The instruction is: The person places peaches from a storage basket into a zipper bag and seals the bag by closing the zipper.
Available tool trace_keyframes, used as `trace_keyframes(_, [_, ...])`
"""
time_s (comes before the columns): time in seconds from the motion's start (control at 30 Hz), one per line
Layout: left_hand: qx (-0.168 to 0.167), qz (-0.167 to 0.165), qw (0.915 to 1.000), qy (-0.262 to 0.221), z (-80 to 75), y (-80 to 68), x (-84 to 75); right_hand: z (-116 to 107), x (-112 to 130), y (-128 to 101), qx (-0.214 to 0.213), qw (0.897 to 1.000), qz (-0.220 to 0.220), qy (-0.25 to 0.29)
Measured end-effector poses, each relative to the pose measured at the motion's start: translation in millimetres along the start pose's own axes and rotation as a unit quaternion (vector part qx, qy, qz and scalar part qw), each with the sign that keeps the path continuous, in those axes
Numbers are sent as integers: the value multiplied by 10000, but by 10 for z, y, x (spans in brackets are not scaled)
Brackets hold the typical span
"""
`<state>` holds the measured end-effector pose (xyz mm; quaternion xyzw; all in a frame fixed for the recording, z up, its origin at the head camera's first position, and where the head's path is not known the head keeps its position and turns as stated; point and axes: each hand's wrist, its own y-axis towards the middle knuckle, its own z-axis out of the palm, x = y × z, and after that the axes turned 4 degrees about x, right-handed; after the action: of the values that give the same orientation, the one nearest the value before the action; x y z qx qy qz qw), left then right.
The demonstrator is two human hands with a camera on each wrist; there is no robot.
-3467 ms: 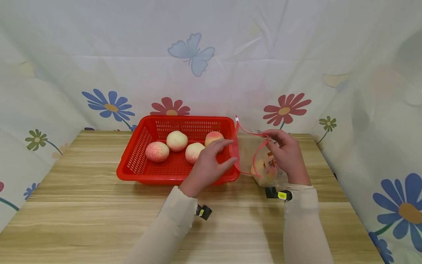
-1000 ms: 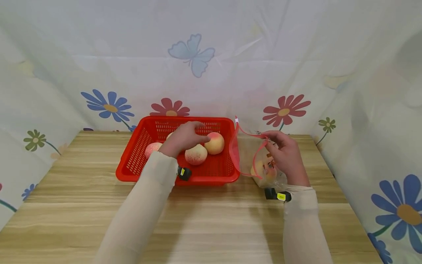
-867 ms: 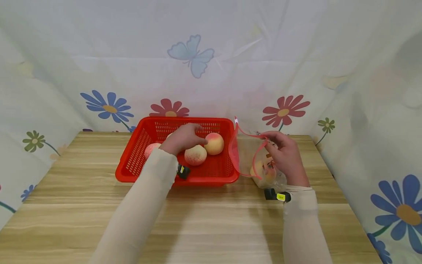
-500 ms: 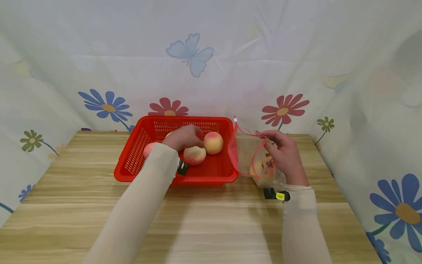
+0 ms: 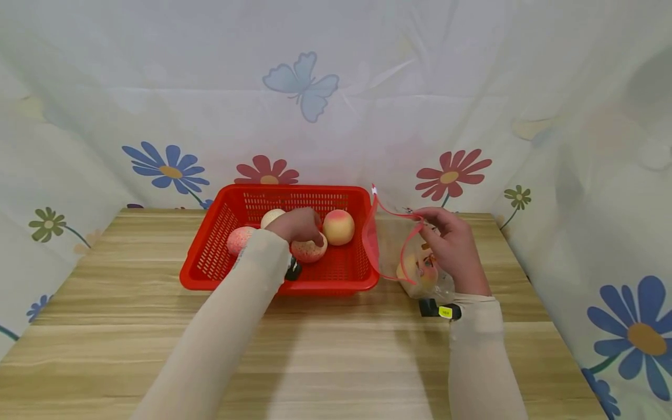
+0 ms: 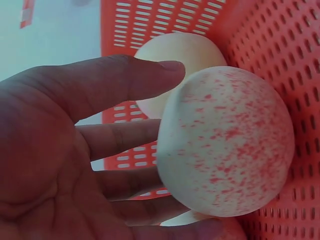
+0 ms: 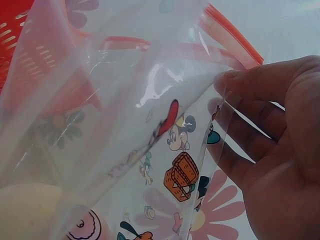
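Observation:
Down in the red plastic basket [image 5: 210,256], my left hand [image 5: 297,225] grips a cream peach [image 6: 232,142] with red speckles. In the left wrist view its thumb lies at the peach's upper edge and the fingers pass behind it. My right hand [image 5: 455,248] pinches the rim of a clear zip bag [image 7: 145,100] between thumb and fingers. The bag has a red zip edge and cartoon prints, and its mouth gapes toward the basket. Inside it shows a pale peach [image 7: 30,210].
Also in the basket lie a pink speckled peach [image 5: 240,240] at left, a cream peach [image 5: 272,217] behind, and a yellow-pink peach [image 5: 338,227] at right. They sit on a wooden table [image 5: 336,361] before a flowered curtain [image 5: 341,140].
My left hand has moved from the bag's mouth left over the basket, then down onto the speckled peach, its fingers closing round it. The right hand keeps its hold on the bag.

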<state>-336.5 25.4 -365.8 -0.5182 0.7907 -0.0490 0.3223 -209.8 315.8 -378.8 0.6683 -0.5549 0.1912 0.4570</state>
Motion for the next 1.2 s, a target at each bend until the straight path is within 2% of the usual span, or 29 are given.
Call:
trace_keyframes(0.1, [77, -180, 9997, -126, 24, 21, 7, -1, 0, 1, 11, 10000, 18, -7])
trace_keyframes(0.2, [184, -287, 9994, -49, 35, 34, 1, -2, -4, 4, 12, 10000, -3, -3])
trace_keyframes(0.4, [244, -363, 9990, 105, 31, 33, -14, -5, 2, 3, 21, 10000, -17, 7])
trace_keyframes(0.8, [180, -167, 9997, 65, 14, -28, -31, -9, 16, 0, 38, 10000, -41, -21])
trace_keyframes(1.2, [-77, -170, 9994, -296, -85, -211, -116, -4, 17, -3, 47, 9999, -118, 40])
